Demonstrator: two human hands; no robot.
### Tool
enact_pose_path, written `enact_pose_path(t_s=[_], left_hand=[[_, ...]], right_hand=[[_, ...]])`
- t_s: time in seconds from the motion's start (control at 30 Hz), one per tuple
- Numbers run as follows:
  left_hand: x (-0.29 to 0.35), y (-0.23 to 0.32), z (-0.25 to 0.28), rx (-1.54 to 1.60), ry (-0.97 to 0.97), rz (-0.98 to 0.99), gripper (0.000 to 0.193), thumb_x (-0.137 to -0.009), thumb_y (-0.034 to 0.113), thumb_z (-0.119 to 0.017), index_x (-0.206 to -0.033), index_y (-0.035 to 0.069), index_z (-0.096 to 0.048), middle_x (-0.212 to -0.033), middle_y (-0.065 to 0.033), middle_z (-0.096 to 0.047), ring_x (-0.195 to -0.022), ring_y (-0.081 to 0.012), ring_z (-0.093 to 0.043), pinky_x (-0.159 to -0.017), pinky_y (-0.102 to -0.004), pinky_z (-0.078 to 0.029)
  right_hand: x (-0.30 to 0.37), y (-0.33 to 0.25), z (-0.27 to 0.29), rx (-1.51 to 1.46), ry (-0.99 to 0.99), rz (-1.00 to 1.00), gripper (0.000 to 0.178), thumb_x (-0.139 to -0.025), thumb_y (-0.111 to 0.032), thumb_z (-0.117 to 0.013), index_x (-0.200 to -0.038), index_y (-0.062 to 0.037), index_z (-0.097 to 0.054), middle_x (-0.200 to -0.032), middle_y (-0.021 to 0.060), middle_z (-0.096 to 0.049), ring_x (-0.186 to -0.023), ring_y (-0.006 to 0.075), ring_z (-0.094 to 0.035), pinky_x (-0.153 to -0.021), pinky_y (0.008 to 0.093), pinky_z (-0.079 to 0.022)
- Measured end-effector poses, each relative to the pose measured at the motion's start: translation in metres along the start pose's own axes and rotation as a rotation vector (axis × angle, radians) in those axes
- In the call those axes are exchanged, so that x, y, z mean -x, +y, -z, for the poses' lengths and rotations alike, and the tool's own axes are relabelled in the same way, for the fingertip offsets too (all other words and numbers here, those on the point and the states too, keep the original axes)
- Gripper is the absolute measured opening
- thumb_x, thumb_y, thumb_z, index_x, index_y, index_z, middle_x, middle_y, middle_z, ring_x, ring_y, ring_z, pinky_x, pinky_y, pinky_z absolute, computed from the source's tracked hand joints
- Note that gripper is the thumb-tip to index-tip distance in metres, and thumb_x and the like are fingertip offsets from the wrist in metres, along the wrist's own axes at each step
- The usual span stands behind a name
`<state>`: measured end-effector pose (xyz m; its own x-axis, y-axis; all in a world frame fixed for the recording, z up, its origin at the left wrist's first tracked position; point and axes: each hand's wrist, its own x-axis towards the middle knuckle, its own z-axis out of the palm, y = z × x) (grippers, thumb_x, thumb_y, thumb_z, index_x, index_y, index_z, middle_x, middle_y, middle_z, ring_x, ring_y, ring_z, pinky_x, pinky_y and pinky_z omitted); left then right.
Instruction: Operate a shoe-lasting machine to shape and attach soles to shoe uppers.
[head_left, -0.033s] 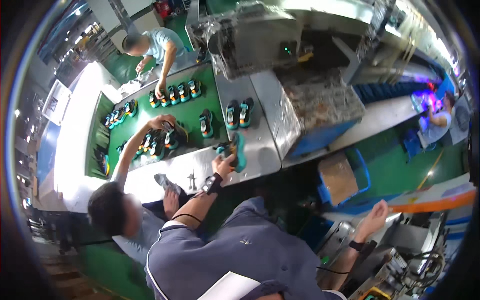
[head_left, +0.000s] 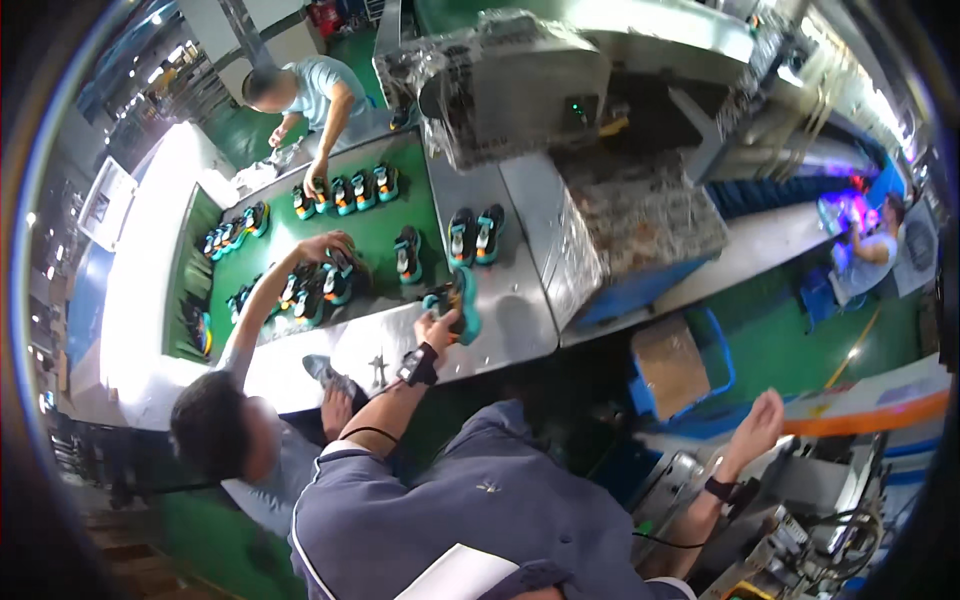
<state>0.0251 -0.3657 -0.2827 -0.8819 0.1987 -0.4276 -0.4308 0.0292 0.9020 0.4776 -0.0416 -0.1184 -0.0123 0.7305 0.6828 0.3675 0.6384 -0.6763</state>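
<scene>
My left hand [head_left: 436, 330] grips a black sneaker with a teal sole [head_left: 464, 308] over the near edge of the metal table. What looks like part of a second shoe [head_left: 435, 299] shows just left of it; whether I hold that too is unclear. Just beyond stands a pair of matching sneakers [head_left: 475, 236] on the metal surface. My right hand [head_left: 757, 430] is raised at the right, beside an orange strip [head_left: 868, 417]. Its fingers are loosely bent, and nothing shows in them.
Several similar sneakers stand in rows on the green work surface [head_left: 385, 228]. A co-worker at my left [head_left: 215, 425] reaches over them; another [head_left: 318, 92] handles shoes at the far side. A plastic-wrapped machine [head_left: 520, 90] stands ahead. A blue-framed chair [head_left: 672, 368] is right of the table.
The sneaker in my left hand has shifted slightly left. My right hand has moved a little up and to the right. The whole view has shifted slightly.
</scene>
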Motion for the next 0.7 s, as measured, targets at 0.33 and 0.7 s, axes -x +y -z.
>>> enact_pose_path(t_s=[0.33,0.7], left_hand=[[-0.224,-0.020,0.018,-0.535,0.329,-0.196,0.073,-0.073,0.022,-0.072,-0.133,-0.004,-0.039,-0.111,-0.0272,-0.061,-0.101,-0.0423,-0.060,-0.087,-0.0456,-0.049],[-0.225,-0.013,-0.019,-0.432,0.237,-0.267,0.079,-0.081,0.018,-0.069,-0.143,-0.006,-0.026,-0.139,-0.0311,-0.040,-0.129,-0.0443,-0.040,-0.109,-0.0432,-0.033]], right_hand=[[-0.257,-0.322,-0.324,0.162,-0.507,0.874,0.029,-0.082,-0.002,-0.067,-0.111,-0.0044,-0.064,-0.105,0.0096,-0.065,-0.089,0.0220,-0.061,-0.077,0.0323,-0.048],[-0.378,-0.421,-0.777,-0.109,-0.643,0.545,0.057,-0.079,-0.023,-0.071,-0.131,-0.0057,-0.054,-0.123,0.0178,-0.059,-0.114,0.0259,-0.057,-0.100,0.0365,-0.042]])
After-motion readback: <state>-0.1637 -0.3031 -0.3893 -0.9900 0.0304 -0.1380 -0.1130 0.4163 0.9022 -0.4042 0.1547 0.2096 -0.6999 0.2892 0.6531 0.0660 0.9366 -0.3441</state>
